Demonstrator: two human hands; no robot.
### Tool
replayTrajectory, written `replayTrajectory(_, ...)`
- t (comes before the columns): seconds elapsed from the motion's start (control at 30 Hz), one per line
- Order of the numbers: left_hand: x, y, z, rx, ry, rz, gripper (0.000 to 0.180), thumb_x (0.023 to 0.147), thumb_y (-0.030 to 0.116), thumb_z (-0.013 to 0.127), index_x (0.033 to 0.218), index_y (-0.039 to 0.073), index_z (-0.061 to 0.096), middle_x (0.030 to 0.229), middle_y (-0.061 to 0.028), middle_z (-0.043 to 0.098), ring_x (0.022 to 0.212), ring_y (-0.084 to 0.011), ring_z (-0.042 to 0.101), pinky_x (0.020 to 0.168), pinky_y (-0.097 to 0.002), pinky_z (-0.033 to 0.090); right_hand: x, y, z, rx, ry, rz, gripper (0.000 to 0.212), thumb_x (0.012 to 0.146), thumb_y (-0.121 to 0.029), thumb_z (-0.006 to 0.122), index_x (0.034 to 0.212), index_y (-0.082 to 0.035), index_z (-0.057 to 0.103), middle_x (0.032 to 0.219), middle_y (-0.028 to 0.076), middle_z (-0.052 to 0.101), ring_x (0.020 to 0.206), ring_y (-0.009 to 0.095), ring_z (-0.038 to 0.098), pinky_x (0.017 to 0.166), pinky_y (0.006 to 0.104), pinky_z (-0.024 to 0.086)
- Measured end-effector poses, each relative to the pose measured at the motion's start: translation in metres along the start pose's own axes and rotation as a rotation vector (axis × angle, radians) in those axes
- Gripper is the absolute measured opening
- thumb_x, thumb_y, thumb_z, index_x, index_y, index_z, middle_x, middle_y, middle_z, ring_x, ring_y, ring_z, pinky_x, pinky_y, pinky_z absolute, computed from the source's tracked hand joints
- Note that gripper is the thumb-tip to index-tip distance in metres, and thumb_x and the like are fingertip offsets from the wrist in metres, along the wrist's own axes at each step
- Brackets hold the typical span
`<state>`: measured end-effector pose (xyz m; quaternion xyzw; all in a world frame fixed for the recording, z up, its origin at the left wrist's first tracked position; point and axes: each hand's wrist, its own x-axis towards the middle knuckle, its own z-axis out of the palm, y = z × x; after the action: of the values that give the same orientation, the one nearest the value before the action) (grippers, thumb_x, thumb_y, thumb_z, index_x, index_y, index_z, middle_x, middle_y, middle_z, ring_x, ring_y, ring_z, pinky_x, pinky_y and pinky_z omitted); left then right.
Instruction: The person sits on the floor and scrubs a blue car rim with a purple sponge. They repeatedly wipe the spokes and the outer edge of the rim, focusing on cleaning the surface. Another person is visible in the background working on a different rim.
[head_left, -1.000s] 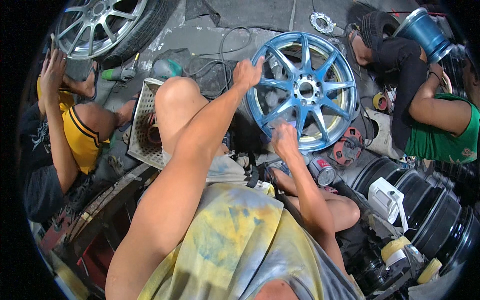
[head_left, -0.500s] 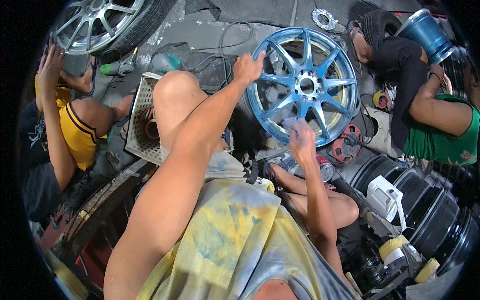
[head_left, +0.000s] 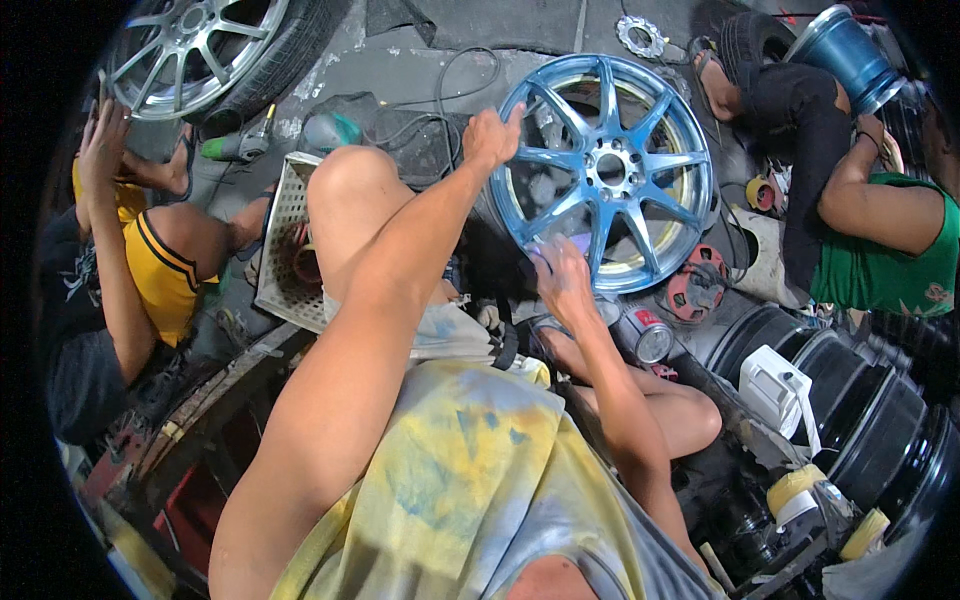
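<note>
A blue alloy wheel rim (head_left: 655, 162) with several spokes tilts up in front of me. My left hand (head_left: 490, 138) grips its upper left edge, fingers curled over the lip and thumb sticking up. Down at the rim's near lower left edge, my right hand (head_left: 563, 277) presses a small thin purple pad (head_left: 580, 242). Most of that pad is hidden under my fingers, so its exact kind does not show. Both forearms reach forward past my knees.
A white plastic basket (head_left: 275, 285) stands left of my knee. Nearby are a green power tool (head_left: 240, 147), a red round object (head_left: 697, 283), a drink can (head_left: 645, 333) and black wheel rims (head_left: 850, 400). Co-workers sit on both sides, one in a green shirt (head_left: 885, 250).
My right hand has slid left and slightly down along the rim's near edge with the purple pad. The left hand keeps its hold. The view has shifted a little.
</note>
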<state>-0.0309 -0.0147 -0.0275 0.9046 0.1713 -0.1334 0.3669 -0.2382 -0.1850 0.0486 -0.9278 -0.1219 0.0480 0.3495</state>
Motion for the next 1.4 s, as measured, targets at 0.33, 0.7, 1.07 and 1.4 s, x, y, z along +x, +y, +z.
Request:
replayTrajectory(0.33, -0.004, 0.005, -0.003, -0.012, -0.022, -0.028, 0.076, 0.096, 0.064, 0.051, 0.115, -0.007, 0.069, 0.12, -0.0334, 0.066, 0.117, -0.0479, 0.062, 0.102, -0.051, 0.049, -0.001, -0.009, 0.008, -0.113, 0.131, -0.176, 0.02, 0.088, 0.004, 0.056, 0.104, 0.005, 0.068, 0.096, 0.023, 0.055, 0.093, 0.041, 0.055, 0.082, 0.0485, 0.048)
replayTrajectory(0.7, -0.001, 0.002, -0.001, -0.005, -0.035, -0.043, 0.076, 0.096, 0.064, 0.051, 0.116, -0.006, 0.068, 0.122, -0.0328, 0.065, 0.12, -0.047, 0.06, 0.104, -0.0507, 0.047, -0.001, -0.005, -0.003, -0.023, 0.013, -0.108, 0.014, 0.088, 0.003, 0.056, 0.098, 0.006, 0.066, 0.096, 0.024, 0.054, 0.091, 0.043, 0.054, 0.081, 0.0505, 0.046)
replayTrajectory(1.07, -0.004, 0.006, -0.005, -0.011, -0.025, -0.027, 0.075, 0.096, 0.064, 0.051, 0.114, -0.007, 0.069, 0.119, -0.0329, 0.066, 0.117, -0.0467, 0.062, 0.102, -0.0506, 0.048, -0.004, 0.0, -0.001, -0.053, -0.057, -0.02, 0.016, 0.088, 0.003, 0.057, 0.101, 0.007, 0.066, 0.098, 0.024, 0.055, 0.096, 0.043, 0.056, 0.083, 0.0492, 0.048)
replayTrajectory(1.4, 0.003, -0.002, 0.002, -0.025, 0.024, 0.029, 0.08, 0.093, 0.066, 0.053, 0.108, -0.011, 0.07, 0.112, -0.0358, 0.067, 0.112, -0.0498, 0.064, 0.099, -0.0516, 0.05, 0.0, -0.008, 0.016, -0.246, 0.169, -0.035, 0.015, 0.081, 0.005, 0.057, 0.092, 0.007, 0.066, 0.1, 0.021, 0.055, 0.098, 0.039, 0.055, 0.085, 0.0475, 0.05)
